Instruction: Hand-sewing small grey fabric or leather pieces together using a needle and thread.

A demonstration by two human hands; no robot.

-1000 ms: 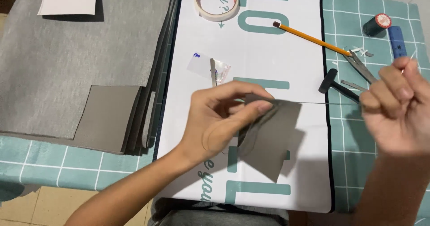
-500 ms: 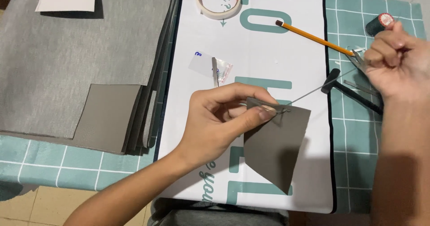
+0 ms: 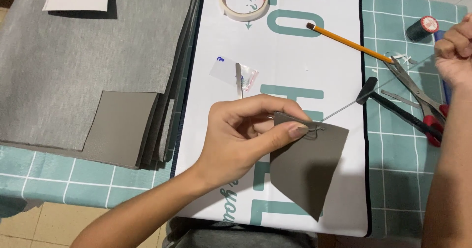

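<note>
My left hand [image 3: 246, 135] pinches a grey leather piece [image 3: 307, 167] by its top edge, thumb on the front and fingers curled behind, holding it just above the white printed mat [image 3: 295, 66] on the tabletop [image 3: 49, 179]. The piece is a flat, matte, four-sided scrap hanging with one corner pointing toward 6 o'clock; a few small stitch loops sit near the edge by my thumb. From there a thin thread [image 3: 344, 108] runs taut toward 2 o'clock, up to my right hand [image 3: 455, 51], which is closed in a fist at the frame's right edge, gripping the thread's far end. Under that line lie a black hammer [image 3: 393, 108], scissors [image 3: 418, 93] with red handles, and a yellow pencil [image 3: 349, 43]. A dark spool [image 3: 422, 28] stands at 1 o'clock, a tape roll [image 3: 244, 0] at 12, and grey sheets [image 3: 88, 66] are stacked at 10.
</note>
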